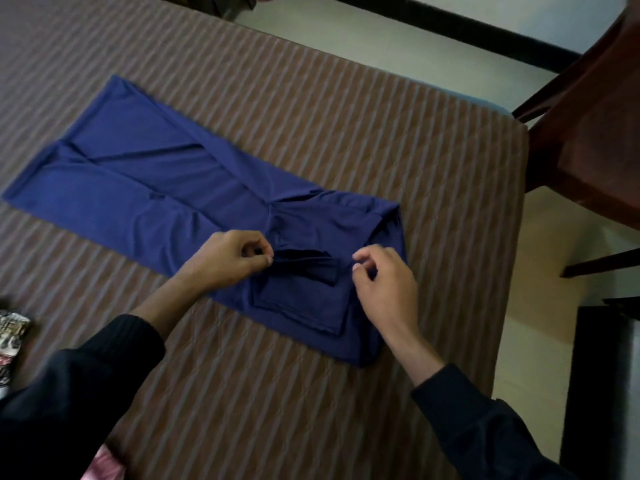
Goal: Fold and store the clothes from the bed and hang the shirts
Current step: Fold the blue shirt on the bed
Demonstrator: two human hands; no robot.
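Observation:
A blue garment (166, 174) lies spread flat across the brown striped bed (311, 116), its wide end toward the far left. Its near end is folded into layers with a small bunched fold (304, 263) in the middle. My left hand (232, 261) rests on the cloth, and its thumb and fingers pinch the left end of that fold. My right hand (384, 285) hovers just right of the fold, over the garment's near right part. Its fingers are loosely curled, with thumb and forefinger slightly apart and nothing visibly held.
A patterned cloth (10, 337) lies at the bed's left edge and a pink cloth (104, 465) at the bottom left. A dark wooden chair (588, 133) stands on the pale floor right of the bed, with a black piece of furniture (602, 393) nearer me.

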